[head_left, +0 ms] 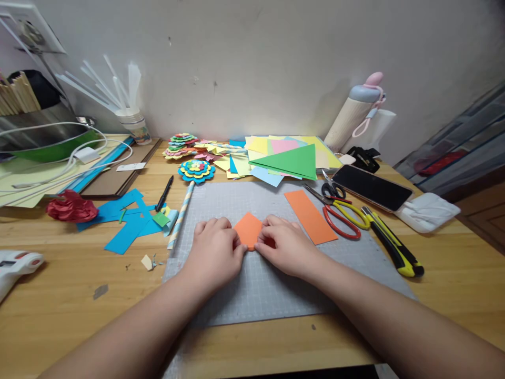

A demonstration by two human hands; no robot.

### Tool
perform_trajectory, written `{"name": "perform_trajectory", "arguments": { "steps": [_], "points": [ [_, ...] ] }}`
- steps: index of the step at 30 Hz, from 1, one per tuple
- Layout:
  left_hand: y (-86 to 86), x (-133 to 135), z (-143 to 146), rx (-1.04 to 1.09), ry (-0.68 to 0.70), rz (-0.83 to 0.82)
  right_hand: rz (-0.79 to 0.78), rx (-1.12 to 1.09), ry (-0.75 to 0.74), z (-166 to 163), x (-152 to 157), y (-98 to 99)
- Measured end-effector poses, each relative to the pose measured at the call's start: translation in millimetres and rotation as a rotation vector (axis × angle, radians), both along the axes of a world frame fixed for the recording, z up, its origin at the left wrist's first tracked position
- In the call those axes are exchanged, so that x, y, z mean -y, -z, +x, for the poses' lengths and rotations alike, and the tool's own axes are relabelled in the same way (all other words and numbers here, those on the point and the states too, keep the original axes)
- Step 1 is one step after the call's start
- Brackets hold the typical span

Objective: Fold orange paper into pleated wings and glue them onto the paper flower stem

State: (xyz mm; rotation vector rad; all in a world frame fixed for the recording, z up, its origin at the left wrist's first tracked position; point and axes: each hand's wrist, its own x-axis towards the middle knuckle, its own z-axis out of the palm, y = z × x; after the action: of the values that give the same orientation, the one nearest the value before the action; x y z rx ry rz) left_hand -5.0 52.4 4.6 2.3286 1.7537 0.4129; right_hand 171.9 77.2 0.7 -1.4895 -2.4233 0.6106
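Observation:
A small folded piece of orange paper (248,230) lies on the grey cutting mat (252,295), one corner pointing away from me. My left hand (216,245) has its curled fingers on the paper's left side, the thumb at the near edge. From the right, my right hand (286,245) pinches the near right edge between thumb and fingers. Both hands rest low over the mat. Right of them is a flat orange paper strip (311,217). A striped paper straw (181,216) topped by a layered paper flower (196,171) lies along the mat's left edge.
Scissors with red and yellow handles (342,218), a utility knife (394,245) and a phone (371,188) lie to the right. Coloured paper sheets (292,158) are stacked at the back. Blue paper scraps (128,223), a black pen (164,193) and crumpled red paper (72,206) lie left.

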Motion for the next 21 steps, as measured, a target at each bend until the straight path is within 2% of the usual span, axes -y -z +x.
{"name": "perform_trajectory", "arguments": {
  "steps": [5, 13, 21],
  "points": [
    [0.6, -2.1, 1.7, 0.031, 0.017, -0.039, 0.002, 0.011, 0.001, -0.9, -1.2, 0.3],
    [-6.6, -12.5, 3.5, -0.081, 0.031, -0.025, -0.002, 0.046, -0.003, 7.4, -5.6, -2.5],
    [-17.9, -32.9, 7.4, -0.173, 0.064, -0.194, -0.053, 0.085, 0.016, 19.5, -9.3, -7.9]
  ]
}}
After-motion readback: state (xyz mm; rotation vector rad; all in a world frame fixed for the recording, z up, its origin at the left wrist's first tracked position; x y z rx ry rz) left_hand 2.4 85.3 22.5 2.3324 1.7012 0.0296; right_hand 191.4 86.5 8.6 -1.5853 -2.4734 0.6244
